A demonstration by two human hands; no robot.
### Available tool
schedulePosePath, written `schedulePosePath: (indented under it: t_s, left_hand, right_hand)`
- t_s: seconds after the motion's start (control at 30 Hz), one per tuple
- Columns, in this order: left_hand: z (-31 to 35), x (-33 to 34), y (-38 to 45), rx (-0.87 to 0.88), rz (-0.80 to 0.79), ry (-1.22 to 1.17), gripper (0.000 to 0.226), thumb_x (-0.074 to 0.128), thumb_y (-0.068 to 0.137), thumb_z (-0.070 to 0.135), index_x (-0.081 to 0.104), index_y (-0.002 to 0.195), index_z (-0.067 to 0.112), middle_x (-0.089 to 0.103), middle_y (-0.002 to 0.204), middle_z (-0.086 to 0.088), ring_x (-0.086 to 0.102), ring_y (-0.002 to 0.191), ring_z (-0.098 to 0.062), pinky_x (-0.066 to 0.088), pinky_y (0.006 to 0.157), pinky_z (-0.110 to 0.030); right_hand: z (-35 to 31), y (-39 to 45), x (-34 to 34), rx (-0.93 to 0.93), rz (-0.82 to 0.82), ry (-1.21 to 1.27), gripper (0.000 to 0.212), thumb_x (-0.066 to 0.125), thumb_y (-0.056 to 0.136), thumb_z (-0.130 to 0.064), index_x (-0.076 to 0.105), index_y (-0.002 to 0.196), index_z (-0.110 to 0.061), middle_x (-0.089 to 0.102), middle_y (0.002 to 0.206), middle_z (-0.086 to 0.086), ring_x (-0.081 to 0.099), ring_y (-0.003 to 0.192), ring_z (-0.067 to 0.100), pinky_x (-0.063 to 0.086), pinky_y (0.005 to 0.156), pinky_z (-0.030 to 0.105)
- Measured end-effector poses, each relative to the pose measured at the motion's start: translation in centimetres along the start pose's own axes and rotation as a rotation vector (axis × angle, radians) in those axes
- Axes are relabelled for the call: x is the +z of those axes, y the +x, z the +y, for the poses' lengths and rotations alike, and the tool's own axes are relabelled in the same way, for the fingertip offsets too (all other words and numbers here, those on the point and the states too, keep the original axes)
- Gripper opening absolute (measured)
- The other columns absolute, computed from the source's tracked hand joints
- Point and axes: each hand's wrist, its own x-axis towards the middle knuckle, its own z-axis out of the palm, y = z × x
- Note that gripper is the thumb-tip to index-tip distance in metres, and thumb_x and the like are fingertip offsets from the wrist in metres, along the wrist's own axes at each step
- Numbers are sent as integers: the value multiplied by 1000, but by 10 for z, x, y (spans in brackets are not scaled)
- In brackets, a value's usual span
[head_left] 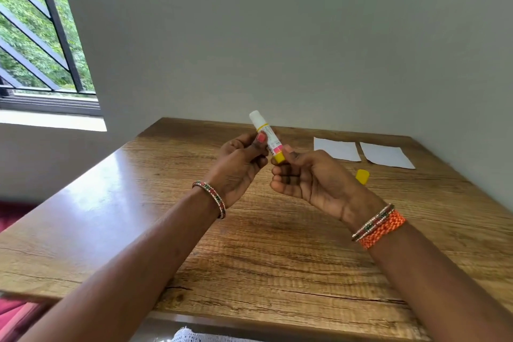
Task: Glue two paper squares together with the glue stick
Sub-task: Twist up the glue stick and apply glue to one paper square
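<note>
Both hands raised above the wooden table (249, 244), meeting at the glue stick (266, 136). Stick is uncapped, tilted, white tip up and to the left, yellow base down. Left hand (238, 161) grips the barrel, thumb curled across the label; its fingers lie behind the stick and are mostly hidden. Right hand (308, 178) pinches the yellow base with its fingertips; exact contact is hard to make out. Label print too small to read. Yellow cap (362, 176) lies on the table just behind the right wrist, lower part hidden. 2 white paper squares (363, 152) lie flat side by side, apart, near the far right wall
</note>
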Motion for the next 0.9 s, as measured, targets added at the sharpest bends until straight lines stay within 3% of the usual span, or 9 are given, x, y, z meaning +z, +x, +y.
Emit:
schedulePosePath:
  t_s: [0.1, 0.23, 0.37, 0.47, 0.6, 0.73, 0.9]
  left_hand:
    - [-1, 0, -1, -18, 40, 87, 37, 62, 71, 28, 63, 102, 7, 61, 86, -5, 49, 78, -14, 40, 72, -28]
    - [-5, 1, -2, -41, 66, 202, 46, 66, 68, 33, 62, 109, 12, 62, 96, -2, 50, 84, -14, 39, 77, -34]
    - [-9, 3, -2, -25, 4, 197, 34, 64, 70, 31, 65, 100, 18, 66, 96, 1, 58, 84, -10, 43, 75, -31]
    - [-13, 6, 1, -8, -32, 160, 27, 63, 71, 31, 66, 95, 20, 67, 86, 6, 60, 72, -3, 45, 67, -24]
    - [-18, 8, 9, -78, -72, 250, 43, 64, 75, 28, 58, 116, 15, 64, 99, 3, 58, 80, -8, 48, 65, -27]
    - [-18, 5, 32, -110, -46, 564, 17, 58, 86, 14, 63, 102, 15, 66, 99, -1, 58, 78, -11, 50, 63, -27]
    - [-31, 19, 92, 169, -141, 1210, 22, 48, 91, 15, 63, 106, 12, 62, 102, 2, 56, 92, -15, 44, 73, -25]
  right_hand:
    - [1, 2, 3, -15, 31, 79, 21, 49, 95, -13, 61, 98, 4, 67, 70, 14, 68, 61, 19, 59, 58, 30]
    - [6, 7, 2, -63, 116, 126, 20, 62, 87, -18, 61, 98, -1, 65, 74, 14, 67, 63, 18, 60, 61, 29]
    - [8, 10, 0, -117, 95, 168, 25, 65, 85, -20, 63, 100, -1, 66, 74, 10, 66, 65, 16, 59, 65, 27]
    - [10, 12, 2, -190, 83, 172, 26, 66, 83, -17, 63, 103, 1, 65, 78, 9, 64, 62, 12, 57, 58, 23]
    - [-4, 12, -10, -319, 218, 220, 15, 69, 81, -14, 64, 89, -3, 65, 65, 5, 62, 55, 11, 54, 51, 21]
    - [-42, 13, -54, -432, 378, 409, 11, 68, 82, -11, 61, 88, -5, 60, 58, 3, 59, 47, 9, 52, 47, 20]
    - [-71, 25, -113, -506, 539, 475, 12, 67, 82, -9, 59, 90, -8, 55, 61, 4, 54, 43, 8, 50, 46, 20]
